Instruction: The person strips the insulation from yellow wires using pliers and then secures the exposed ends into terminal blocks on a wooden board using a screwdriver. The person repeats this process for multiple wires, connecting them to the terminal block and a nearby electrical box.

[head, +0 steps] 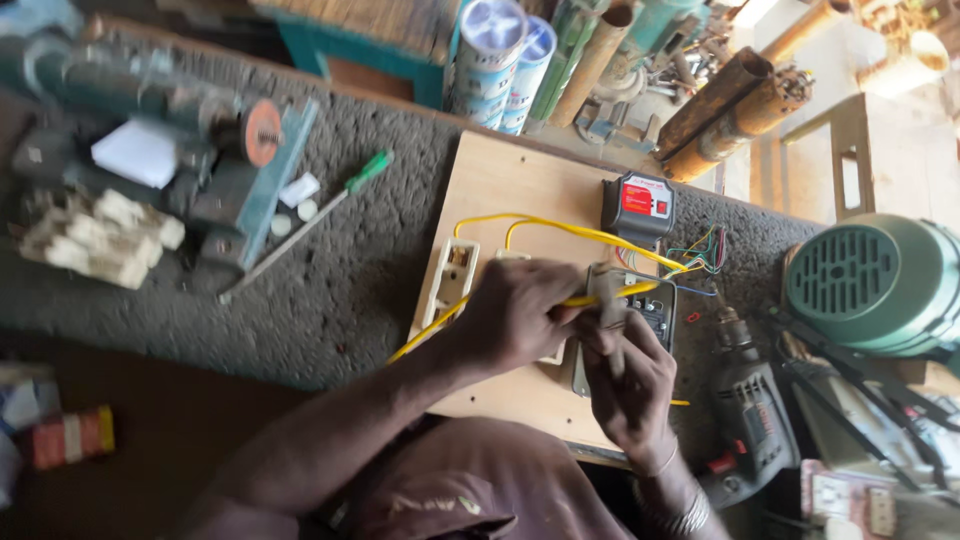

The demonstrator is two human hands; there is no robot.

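A grey-topped bench [330,290] carries a pale wooden board [505,190] at the frame's centre, with a green motor [875,280] at the right edge. On the board, the left hand [515,312] pinches a yellow wire [575,230]. The wire looks light, springy and stiff-cored, best held near its free end. The right hand [630,380] grips a small tool [608,300] at a dark switch unit [655,312].

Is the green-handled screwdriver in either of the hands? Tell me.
No, the screwdriver lies on the mat, away from both hands, left and right.
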